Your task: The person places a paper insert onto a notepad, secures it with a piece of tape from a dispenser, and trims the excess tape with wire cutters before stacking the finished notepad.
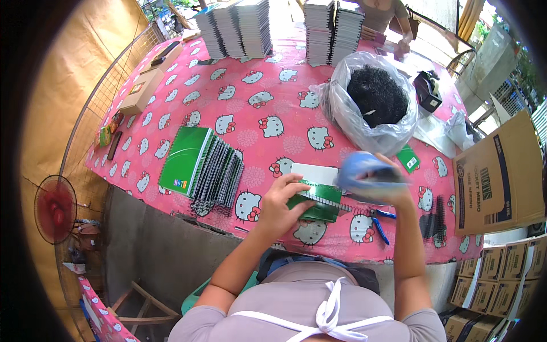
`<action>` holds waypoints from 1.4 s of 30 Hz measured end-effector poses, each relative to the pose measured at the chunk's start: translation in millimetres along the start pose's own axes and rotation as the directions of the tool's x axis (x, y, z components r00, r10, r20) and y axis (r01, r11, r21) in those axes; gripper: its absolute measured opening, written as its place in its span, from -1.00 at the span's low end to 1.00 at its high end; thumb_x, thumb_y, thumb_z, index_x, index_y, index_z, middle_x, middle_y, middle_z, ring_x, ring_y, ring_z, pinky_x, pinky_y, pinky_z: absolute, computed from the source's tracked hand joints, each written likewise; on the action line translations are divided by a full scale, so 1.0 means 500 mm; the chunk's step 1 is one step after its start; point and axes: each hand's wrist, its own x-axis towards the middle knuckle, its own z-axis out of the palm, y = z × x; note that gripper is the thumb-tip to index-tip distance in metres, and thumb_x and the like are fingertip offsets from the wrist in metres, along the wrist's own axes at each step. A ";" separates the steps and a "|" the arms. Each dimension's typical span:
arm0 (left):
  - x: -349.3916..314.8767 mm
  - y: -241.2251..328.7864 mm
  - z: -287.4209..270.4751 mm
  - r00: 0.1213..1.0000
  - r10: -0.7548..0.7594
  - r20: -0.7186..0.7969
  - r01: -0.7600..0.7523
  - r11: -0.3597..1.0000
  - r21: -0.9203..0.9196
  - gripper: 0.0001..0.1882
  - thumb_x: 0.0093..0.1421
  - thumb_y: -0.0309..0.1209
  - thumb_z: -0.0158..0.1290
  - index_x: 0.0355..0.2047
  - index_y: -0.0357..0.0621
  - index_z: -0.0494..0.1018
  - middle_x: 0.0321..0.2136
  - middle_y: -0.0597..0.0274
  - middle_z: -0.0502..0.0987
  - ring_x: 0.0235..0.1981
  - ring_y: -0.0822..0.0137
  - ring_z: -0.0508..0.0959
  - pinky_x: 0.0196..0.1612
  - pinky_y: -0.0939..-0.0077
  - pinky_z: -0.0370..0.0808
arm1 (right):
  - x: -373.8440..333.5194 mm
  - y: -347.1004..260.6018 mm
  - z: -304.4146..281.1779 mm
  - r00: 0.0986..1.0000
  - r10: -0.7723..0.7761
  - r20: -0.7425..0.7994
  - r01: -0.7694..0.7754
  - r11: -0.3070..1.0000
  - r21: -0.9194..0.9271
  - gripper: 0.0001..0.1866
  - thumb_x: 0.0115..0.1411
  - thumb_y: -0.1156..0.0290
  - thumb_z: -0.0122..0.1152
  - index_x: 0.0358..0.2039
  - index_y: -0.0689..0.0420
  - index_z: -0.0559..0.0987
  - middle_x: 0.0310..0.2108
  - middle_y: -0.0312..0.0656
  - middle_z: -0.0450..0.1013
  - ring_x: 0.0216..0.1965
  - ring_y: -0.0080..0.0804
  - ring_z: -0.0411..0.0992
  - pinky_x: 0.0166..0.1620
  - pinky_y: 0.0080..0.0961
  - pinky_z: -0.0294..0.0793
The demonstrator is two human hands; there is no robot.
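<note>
My left hand (283,202) grips a small green notebook (323,212) at its left end, fingers on the cover and thumb near the punched edge. A white page block of it faces away from me. A thin spiral coil (346,209) sticks out at the notebook's right end. My right hand (393,185) is closed around a blurred blue rounded object (364,171) with a dark opening, just above the notebook's right side; its kind is unclear. Blue-handled pliers (380,229) lie below it, beside some loose black coils (436,219).
Green spiral notebooks (185,159) are stacked at left on the pink patterned tablecloth (228,91). A plastic bag (339,97) of black coils, a tape dispenser (427,91) and a cardboard box (498,176) stand right. Tall notebook stacks (253,28) and another person (384,17) are across the table.
</note>
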 end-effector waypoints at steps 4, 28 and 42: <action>-0.030 -0.041 0.000 0.964 -0.264 0.004 0.244 0.884 -0.400 -0.61 0.05 -0.68 0.18 -0.07 -0.27 0.44 -0.13 0.21 0.52 -0.11 0.43 0.51 -0.14 0.54 0.51 | 0.047 -0.034 0.032 0.998 -0.068 -0.002 0.038 0.591 -0.806 -0.65 -0.20 0.53 0.38 -0.35 0.21 0.46 -0.42 -0.19 0.48 -0.33 -0.46 0.46 -0.24 -0.43 0.43; -0.029 -0.062 0.010 0.948 -0.309 0.076 0.293 0.753 -0.590 -0.68 0.02 -0.78 0.13 -0.21 -0.26 0.58 -0.28 0.11 0.62 -0.25 0.42 0.59 -0.13 0.57 0.55 | -0.084 -0.151 0.052 0.988 0.033 -0.151 -0.126 0.742 -0.659 -0.54 -0.03 0.47 0.17 -0.05 0.26 0.44 -0.12 0.08 0.45 -0.05 -0.03 0.42 0.02 -0.20 0.40; -0.005 0.004 0.039 0.996 0.022 -0.090 -0.067 0.836 -0.544 -0.72 -0.04 -0.69 0.25 -0.31 -0.24 0.47 -0.28 0.05 0.59 -0.22 0.30 0.58 -0.15 0.47 0.54 | -0.277 0.077 0.018 0.919 -0.120 -0.375 -0.279 0.475 -0.835 -0.49 0.03 0.25 0.31 -0.06 0.27 0.45 -0.07 0.02 0.40 -0.06 -0.04 0.37 -0.01 -0.21 0.36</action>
